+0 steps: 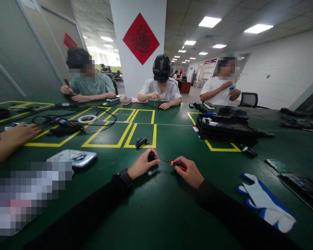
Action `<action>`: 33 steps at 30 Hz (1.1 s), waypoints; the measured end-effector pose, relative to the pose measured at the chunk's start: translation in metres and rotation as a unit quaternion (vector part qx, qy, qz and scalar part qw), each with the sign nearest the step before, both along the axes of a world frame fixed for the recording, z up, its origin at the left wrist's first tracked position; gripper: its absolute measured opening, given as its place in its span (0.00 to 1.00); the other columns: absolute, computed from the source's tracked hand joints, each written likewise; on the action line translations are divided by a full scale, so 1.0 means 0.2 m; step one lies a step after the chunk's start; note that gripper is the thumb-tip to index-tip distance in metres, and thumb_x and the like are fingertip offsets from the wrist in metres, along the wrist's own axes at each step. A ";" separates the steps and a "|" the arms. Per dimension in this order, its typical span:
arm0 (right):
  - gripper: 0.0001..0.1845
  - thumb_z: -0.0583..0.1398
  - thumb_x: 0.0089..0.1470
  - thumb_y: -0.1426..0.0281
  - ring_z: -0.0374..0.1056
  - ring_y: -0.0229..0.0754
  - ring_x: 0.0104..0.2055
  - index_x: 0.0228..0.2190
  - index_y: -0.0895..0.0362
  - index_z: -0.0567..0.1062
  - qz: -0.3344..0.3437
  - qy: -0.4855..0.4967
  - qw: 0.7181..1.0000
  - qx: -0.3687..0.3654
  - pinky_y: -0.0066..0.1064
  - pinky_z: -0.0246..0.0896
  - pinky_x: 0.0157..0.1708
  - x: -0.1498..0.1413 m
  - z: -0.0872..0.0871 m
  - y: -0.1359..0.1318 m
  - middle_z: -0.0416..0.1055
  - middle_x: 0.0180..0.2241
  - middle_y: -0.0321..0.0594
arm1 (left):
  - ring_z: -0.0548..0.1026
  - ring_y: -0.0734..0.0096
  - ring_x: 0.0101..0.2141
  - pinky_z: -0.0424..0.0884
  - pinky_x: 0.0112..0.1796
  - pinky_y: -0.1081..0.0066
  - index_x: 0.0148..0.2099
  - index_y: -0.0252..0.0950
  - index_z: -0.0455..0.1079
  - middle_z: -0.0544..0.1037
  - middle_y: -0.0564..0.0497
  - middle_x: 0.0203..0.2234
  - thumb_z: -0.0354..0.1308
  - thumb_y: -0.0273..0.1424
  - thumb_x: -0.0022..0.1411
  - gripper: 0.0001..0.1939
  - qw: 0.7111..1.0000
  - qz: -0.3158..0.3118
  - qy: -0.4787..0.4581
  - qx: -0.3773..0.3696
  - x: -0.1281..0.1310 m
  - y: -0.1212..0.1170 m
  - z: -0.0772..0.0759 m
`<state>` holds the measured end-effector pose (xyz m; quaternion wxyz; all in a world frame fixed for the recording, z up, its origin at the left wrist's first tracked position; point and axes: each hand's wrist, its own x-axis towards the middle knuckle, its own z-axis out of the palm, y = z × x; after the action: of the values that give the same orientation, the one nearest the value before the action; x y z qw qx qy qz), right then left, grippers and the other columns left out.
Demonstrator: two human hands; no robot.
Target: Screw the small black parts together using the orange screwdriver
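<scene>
- Head view: left hand (144,163) is pinching a small dark part (151,156), rounded as far as it is showing, between thumb and fingers; fingertips are covering some of it.
- Right hand (191,172) is grasping a screwdriver (182,166) by its orange-and-black handle, fingers wrapping it, thin shaft pointing left toward the part.
- Both things are sitting between the hands, just above the green table (156,215), near its middle. Whether the tip is touching the part: cannot tell.
- Part is looking light and hard-shelled, probably plastic; its smooth, curved surface is likely inviting slips or rolling. Best hold: pinching opposite sides, keeping fingertips off the shaft's line.
- Screwdriver is looking light and stiff; the handle is seeming grippier than the bare shaft. Best hold: wrapping the thick handle; slender shaft is probably tolerating turning better than prying.
- Fragility: part could be marking or cracking under hard pushing, by judgement; material is staying uncertain at this size.
- Nearby: another small black piece (142,142) is lying beyond the left hand; a white-and-blue glove (266,199) is lying to the right.
</scene>
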<state>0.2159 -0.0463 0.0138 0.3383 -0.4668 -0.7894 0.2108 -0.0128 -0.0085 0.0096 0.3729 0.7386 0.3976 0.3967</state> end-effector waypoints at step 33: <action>0.12 0.53 0.55 0.68 0.59 0.43 0.44 0.42 0.55 0.68 0.005 -0.038 0.999 0.029 0.38 0.54 0.46 0.01 -0.05 0.04 0.66 0.40 0.42 | 0.66 0.73 0.31 0.63 0.35 0.72 0.36 0.35 0.62 0.68 0.53 0.29 0.53 0.35 0.57 0.09 1.000 0.003 -0.005 -0.003 0.00 0.00 -0.01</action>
<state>0.2171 -0.0378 0.0045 0.3206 -0.4608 -0.8096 0.1716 -0.0135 -0.0087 0.0082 0.3758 0.7343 0.3990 0.4006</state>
